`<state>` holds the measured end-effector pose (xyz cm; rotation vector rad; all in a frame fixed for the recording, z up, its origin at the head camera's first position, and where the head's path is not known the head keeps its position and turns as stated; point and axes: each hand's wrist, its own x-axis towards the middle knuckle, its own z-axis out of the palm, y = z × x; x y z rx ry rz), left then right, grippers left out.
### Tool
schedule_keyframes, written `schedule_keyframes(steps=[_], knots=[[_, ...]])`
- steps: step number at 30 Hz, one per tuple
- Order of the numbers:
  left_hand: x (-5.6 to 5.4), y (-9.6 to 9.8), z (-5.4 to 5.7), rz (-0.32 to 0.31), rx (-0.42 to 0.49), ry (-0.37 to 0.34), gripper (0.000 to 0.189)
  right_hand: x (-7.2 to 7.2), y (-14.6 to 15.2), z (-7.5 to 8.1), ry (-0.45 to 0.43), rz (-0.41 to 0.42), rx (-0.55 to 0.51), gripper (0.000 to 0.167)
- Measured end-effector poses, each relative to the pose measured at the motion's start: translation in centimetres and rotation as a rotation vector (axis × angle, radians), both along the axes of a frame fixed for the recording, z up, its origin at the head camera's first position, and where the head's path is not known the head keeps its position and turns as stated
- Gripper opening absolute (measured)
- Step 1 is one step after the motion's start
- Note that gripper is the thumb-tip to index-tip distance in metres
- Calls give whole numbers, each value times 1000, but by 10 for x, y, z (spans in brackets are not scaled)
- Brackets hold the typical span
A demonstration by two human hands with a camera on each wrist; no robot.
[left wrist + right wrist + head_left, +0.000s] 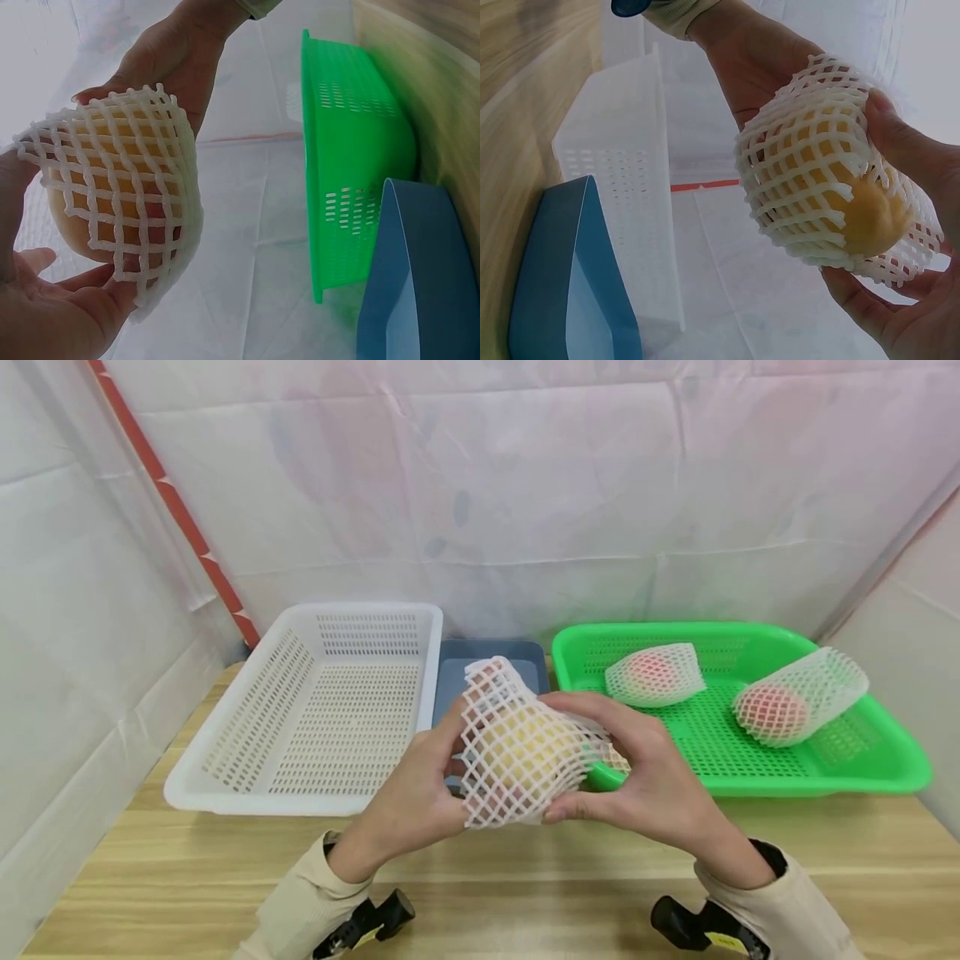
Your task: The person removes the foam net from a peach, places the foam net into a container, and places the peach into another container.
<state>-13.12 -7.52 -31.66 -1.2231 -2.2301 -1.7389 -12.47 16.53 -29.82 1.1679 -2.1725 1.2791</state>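
In front of the baskets, both hands hold up a yellow peach (874, 217) with a red patch, wrapped in a white foam net sleeve (525, 768). My left hand (420, 793) grips it from the left, and some of its fingers show through the mesh at the top. The right hand (652, 768) pinches the net's right side, thumb below and fingers above. In the right wrist view, part of the peach is bare at an opening in the net. The far side of the fruit is hidden in the head view.
A white perforated basket (337, 718) stands on the wooden table (510, 893) at left. At right, a green basket (712, 777) bears two reddish netted fruits (652, 675). Between the baskets sits a blue-grey tray (532, 653), partly covered by the hands. White sheeting hangs behind.
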Motion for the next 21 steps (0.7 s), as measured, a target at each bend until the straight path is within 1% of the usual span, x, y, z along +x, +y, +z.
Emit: schedule_keyframes(steps=[4, 9, 11, 13, 19, 21], knots=[[-3, 6, 1, -17, 1, -2, 74, 2, 6, 4, 21, -37, 28, 90], [-5, 13, 1, -45, 6, 4, 76, 7, 12, 6, 14, -55, 29, 89], [-4, 14, 1, -45, 3, 8, 79, 9, 13, 6, 9, -61, 29, 89], [-3, 12, 0, -42, 2, 10, 79, 9, 11, 5, 6, -62, 31, 88], [1, -1, -1, 2, 0, 18, 75, 5, 0, 2, -12, -55, 55, 87], [1, -2, -2, -6, 5, 28, 73, 5, -2, 2, -6, -57, 57, 86]])
